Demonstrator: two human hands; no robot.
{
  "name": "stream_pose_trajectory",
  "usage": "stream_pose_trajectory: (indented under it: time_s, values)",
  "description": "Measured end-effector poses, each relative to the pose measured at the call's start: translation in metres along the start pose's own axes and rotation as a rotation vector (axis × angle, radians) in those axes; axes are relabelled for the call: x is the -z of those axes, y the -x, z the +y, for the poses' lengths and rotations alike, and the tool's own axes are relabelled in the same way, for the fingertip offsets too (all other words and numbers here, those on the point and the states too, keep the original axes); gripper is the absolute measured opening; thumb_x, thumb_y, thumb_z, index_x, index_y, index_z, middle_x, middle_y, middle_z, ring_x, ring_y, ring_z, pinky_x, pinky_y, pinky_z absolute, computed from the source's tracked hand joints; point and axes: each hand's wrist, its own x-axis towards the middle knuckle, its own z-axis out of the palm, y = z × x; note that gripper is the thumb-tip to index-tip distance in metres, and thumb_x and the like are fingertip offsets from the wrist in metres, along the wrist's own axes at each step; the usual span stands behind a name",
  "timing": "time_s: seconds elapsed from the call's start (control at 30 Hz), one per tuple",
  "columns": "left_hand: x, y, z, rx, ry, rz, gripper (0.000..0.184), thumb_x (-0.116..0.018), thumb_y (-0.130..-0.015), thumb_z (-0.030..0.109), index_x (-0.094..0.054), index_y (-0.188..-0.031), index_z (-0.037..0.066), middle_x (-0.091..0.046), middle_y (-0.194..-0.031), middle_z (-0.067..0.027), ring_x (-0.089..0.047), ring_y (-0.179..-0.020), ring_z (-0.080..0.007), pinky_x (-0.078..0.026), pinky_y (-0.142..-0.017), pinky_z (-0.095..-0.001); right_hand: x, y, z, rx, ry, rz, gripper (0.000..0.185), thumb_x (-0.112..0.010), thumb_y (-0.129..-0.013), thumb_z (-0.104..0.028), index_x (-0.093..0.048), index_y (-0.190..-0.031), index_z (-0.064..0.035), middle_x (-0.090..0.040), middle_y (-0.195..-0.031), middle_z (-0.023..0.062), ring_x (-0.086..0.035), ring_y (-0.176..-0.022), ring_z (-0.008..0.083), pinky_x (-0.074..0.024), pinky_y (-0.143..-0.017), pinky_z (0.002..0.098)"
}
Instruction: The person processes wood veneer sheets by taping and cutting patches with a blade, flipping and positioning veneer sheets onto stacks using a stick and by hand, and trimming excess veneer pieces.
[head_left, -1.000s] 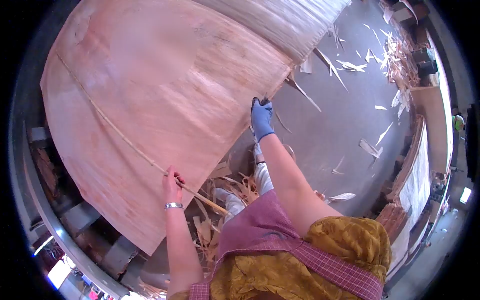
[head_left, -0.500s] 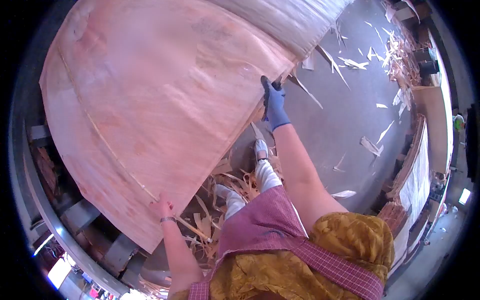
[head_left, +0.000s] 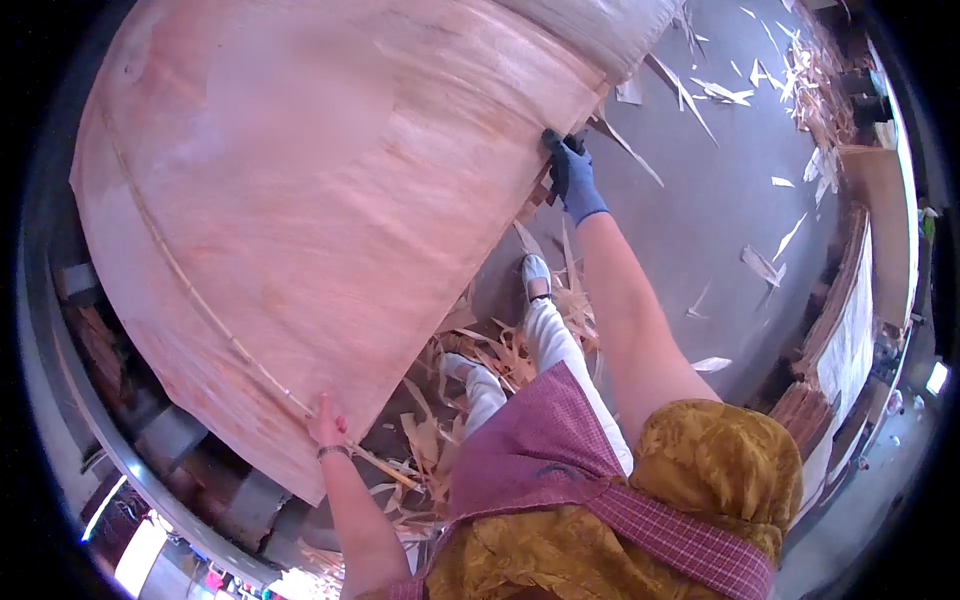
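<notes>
A broad, thin pinkish wood veneer sheet (head_left: 300, 260) spreads across the left and upper view. My right hand (head_left: 574, 182), in a blue glove with dark fingertips, grips its right edge near the upper corner. Bare, with a band at the wrist, my left hand (head_left: 328, 425) is closed around a long thin stick (head_left: 205, 312) near its lower end. That stick lies across the veneer, curving up to the left, and its short end (head_left: 390, 468) sticks out past the near edge.
Torn veneer strips (head_left: 510, 350) litter the floor around my feet, with more scraps (head_left: 815, 90) at upper right. A stack of veneer (head_left: 840, 310) stands on the right. Dark supports (head_left: 170, 440) show beneath the sheet at left. Another pale sheet (head_left: 610, 30) lies at the top.
The view has shifted slightly, so the floor scraps and my right hand appear higher and farther right. Both hands keep their holds on the sheet edge and the stick.
</notes>
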Motion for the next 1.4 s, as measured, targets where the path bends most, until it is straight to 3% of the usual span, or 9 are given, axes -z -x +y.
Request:
stream_pose_trajectory:
  time_s: [0.57, 0.7, 0.8, 0.87, 1.03, 1.1, 1.17, 1.27, 1.4]
  values:
    - [0.003, 0.020, 0.013, -0.047, -0.003, -0.069, 0.067, -0.077, -0.081, 0.039, -0.045, -0.131, 0.009, -0.054, -0.083, -0.0058, -0.049, -0.054, -0.0125, -0.036, -0.042, -0.0260, 0.001, 0.000, -0.005, -0.109, -0.019, -0.012, 0.028, -0.081, -0.078, -0.032, -0.064, -0.089, -0.0136, -0.055, -0.071, -0.0037, -0.047, -0.058, 0.0082, -0.0350, -0.051, 0.0239]
    - [0.021, -0.003, -0.008, -0.017, 0.073, -0.083, 0.057, -0.071, -0.086, 0.036, -0.045, -0.127, 0.007, -0.049, -0.072, -0.0032, -0.045, -0.049, -0.0112, -0.033, -0.040, -0.0247, -0.003, -0.006, 0.013, 0.398, 0.196, 0.277, 0.024, -0.077, -0.083, -0.025, -0.065, -0.094, -0.0075, -0.063, -0.080, 0.0008, -0.059, -0.069, 0.0182, -0.0471, -0.064, 0.0308]
    - [0.027, 0.009, -0.001, -0.022, 0.013, 0.032, 0.050, -0.063, -0.091, 0.038, -0.044, -0.126, 0.007, -0.050, -0.072, -0.0015, -0.047, -0.051, -0.0105, -0.035, -0.040, -0.0253, -0.016, 0.067, -0.005, 0.791, 0.754, 0.352, 0.021, -0.071, -0.087, -0.018, -0.065, -0.098, -0.0018, -0.065, -0.082, 0.0035, -0.060, -0.073, 0.0211, -0.0496, -0.068, 0.0348]
    - [0.024, 0.015, 0.002, -0.100, 0.052, -0.031, 0.043, -0.057, -0.094, 0.039, -0.046, -0.123, 0.009, -0.054, -0.080, -0.0022, -0.052, -0.059, -0.0114, -0.041, -0.045, -0.0263, -0.014, 0.123, 0.021, 0.921, 0.932, -0.152, 0.026, -0.071, -0.084, -0.019, -0.062, -0.104, -0.0051, -0.065, -0.091, 0.0185, -0.064, -0.082, 0.0355, -0.0516, -0.075, 0.0415]
    - [-0.028, 0.092, 0.047, -0.069, 0.628, -0.440, 0.045, -0.055, -0.096, 0.037, -0.045, -0.131, 0.010, -0.057, -0.110, -0.0070, -0.063, -0.088, -0.0175, -0.052, -0.074, -0.0330, -0.018, 0.317, 0.110, 0.447, 1.036, -1.174, 0.044, -0.055, -0.094, -0.016, -0.048, -0.135, -0.0030, -0.056, -0.129, 0.0229, -0.058, -0.111, 0.0409, -0.0413, -0.103, 0.0459]
    - [-0.044, 0.105, 0.071, -0.131, 0.636, -0.577, 0.049, -0.057, -0.095, 0.037, -0.044, -0.131, 0.007, -0.056, -0.116, -0.0072, -0.060, -0.100, -0.0182, -0.051, -0.084, -0.0345, -0.039, 0.374, 0.093, -0.243, 0.623, -1.158, 0.043, -0.052, -0.098, -0.024, -0.049, -0.136, -0.0039, -0.060, -0.123, 0.0169, -0.062, -0.103, 0.0307, -0.0473, -0.091, 0.0404]
    - [-0.046, 0.091, 0.070, -0.462, 0.442, -0.744, 0.060, -0.059, -0.094, 0.037, -0.039, -0.140, 0.006, -0.052, -0.125, -0.0118, -0.051, -0.118, -0.0251, -0.042, -0.102, -0.0420, -0.058, 0.413, 0.076, -0.564, 0.376, -1.004, 0.045, -0.050, -0.102, -0.032, -0.049, -0.137, -0.0048, -0.063, -0.116, 0.0109, -0.066, -0.095, 0.0204, -0.0533, -0.080, 0.0348]
    - [-0.027, 0.073, 0.020, -0.772, 0.114, -0.240, 0.071, -0.061, -0.091, 0.039, -0.032, -0.146, 0.005, -0.044, -0.139, -0.0180, -0.035, -0.134, -0.0339, -0.025, -0.113, -0.0499, -0.045, 0.415, 0.089, -0.146, 0.793, -0.917, 0.042, -0.056, -0.098, -0.027, -0.053, -0.131, -0.0016, -0.067, -0.108, 0.0131, -0.067, -0.094, 0.0209, -0.0529, -0.079, 0.0370]
    - [0.052, 0.039, -0.042, -0.671, -0.641, 0.259, 0.083, -0.062, -0.084, 0.051, -0.028, -0.152, 0.016, -0.019, -0.158, -0.0202, -0.011, -0.145, -0.0457, -0.010, -0.114, -0.0638, -0.056, 0.390, 0.093, 0.519, 1.059, -0.819, 0.035, -0.055, -0.094, -0.012, -0.057, -0.126, 0.0003, -0.069, -0.106, 0.0144, -0.067, -0.095, 0.0200, -0.0521, -0.084, 0.0365]
